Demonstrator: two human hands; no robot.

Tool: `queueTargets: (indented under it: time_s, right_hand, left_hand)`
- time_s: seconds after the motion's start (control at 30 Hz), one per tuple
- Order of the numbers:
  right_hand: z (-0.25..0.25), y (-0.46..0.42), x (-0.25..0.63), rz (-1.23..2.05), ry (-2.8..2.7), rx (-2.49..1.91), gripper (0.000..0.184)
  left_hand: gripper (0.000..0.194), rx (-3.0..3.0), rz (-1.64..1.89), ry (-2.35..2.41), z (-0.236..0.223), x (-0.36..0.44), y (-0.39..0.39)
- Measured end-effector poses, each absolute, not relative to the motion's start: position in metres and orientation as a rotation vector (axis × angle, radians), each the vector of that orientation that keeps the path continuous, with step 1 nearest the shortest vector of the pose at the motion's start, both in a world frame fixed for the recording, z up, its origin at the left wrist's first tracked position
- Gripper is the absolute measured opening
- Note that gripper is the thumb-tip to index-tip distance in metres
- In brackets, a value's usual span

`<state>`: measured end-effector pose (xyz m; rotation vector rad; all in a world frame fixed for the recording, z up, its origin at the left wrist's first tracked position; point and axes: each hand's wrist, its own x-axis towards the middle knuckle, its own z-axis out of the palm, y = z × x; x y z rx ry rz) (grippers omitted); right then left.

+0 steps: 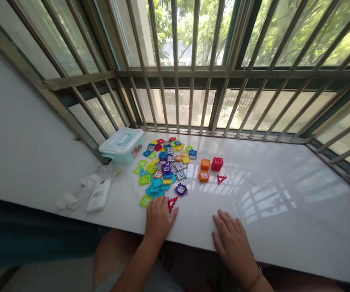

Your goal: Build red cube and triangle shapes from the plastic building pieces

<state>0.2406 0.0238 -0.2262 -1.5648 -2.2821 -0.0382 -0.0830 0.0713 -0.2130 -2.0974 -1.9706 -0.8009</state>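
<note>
**Q:** Hands first?

**A:** Left hand (159, 219): palm down at the front edge of the white stone counter (272, 231), fingers (171, 212) spread, released, grasping nothing. Its tips lie at a red triangular piece (171, 204); from this angle, whether they touch is hard to say. Right hand (234, 243): also flat and open, empty, well clear of every piece. Both wrists angle down over the edge, a pose that seems to rest the hands rather than grip.

**Q:** Main lot?

**A:** Loose interlocking plastic tiles (162, 170), mixed colours, one spread heap ahead of the left hand, within its easy reach.

**Q:** Set apart?

**A:** To the heap's right: an orange cube (205, 164), a second orange cube (204, 176), a red cube (217, 164) and a small red triangle (221, 179). Being assembled, they appear deliberately kept separate from the loose tiles.

**Q:** Beyond?

**A:** A teal-lidded plastic storage box (121, 145) and a white power bank (98, 195).
</note>
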Motion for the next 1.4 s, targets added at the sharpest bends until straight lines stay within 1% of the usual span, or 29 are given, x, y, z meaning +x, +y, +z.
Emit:
queueTargets:
  time_s: [0.07,0.13,0.3,0.37,0.47,0.6,0.67,0.73,0.8,0.87,0.93,1.13,1.27,1.33,1.4]
  right_hand:
    - [-0.226,0.024,0.241,-0.051,-2.292,-1.554,0.051]
    - [-0.226,0.024,0.241,-0.053,-2.302,-1.549,0.052]
    - [-0.222,0.025,0.241,-0.02,-2.314,-1.555,0.054]
    - [-0.22,0.025,0.24,-0.005,-2.308,-1.563,0.054]
    - [-0.219,0.026,0.238,0.021,-2.291,-1.579,0.053]
    - [-0.218,0.027,0.239,0.049,-2.264,-1.57,0.053]
    - [-0.217,0.029,0.24,0.094,-2.247,-1.537,0.058]
    - [-0.214,0.03,0.24,0.176,-2.211,-1.48,0.067]
    - [-0.211,0.032,0.238,0.281,-2.148,-1.417,0.073]
    - [-0.208,0.034,0.234,0.358,-2.067,-1.369,0.071]
    - [-0.206,0.036,0.229,0.391,-2.009,-1.336,0.065]
    - [-0.209,0.041,0.223,0.399,-1.984,-1.335,0.053]
    - [-0.209,0.044,0.226,0.483,-2.053,-1.29,0.055]
    - [-0.207,0.046,0.228,0.53,-2.089,-1.258,0.057]
    - [-0.204,0.049,0.231,0.554,-2.107,-1.232,0.055]
  left_hand:
    - [0.042,-2.034,-0.769,-2.022,-0.218,-0.084,0.071]
    - [0.042,-2.03,-0.751,-2.047,-0.223,-0.086,0.072]
    - [0.027,-2.139,-0.81,-2.04,-0.222,-0.096,0.077]
    - [0.024,-2.186,-0.875,-2.013,-0.219,-0.096,0.078]
    - [0.015,-2.324,-0.989,-2.011,-0.213,-0.086,0.077]
    - [0.022,-2.569,-1.187,-2.135,-0.201,-0.049,0.076]
    - [0.018,-2.603,-1.325,-2.328,-0.194,-0.023,0.077]
    - [0.015,-2.605,-1.509,-2.58,-0.189,0.003,0.078]
    - [0.015,-2.604,-1.691,-2.733,-0.187,0.026,0.08]
    - [0.016,-2.615,-1.832,-2.82,-0.189,0.042,0.08]
    - [0.016,-2.613,-1.937,-2.854,-0.192,0.051,0.079]
    - [0.017,-2.546,-2.086,-2.86,-0.195,0.042,0.074]
    - [0.019,-2.559,-2.077,-2.88,-0.196,0.032,0.073]
    - [0.022,-2.568,-2.132,-2.89,-0.199,0.03,0.074]
    - [0.029,-2.566,-2.197,-2.903,-0.2,0.03,0.075]
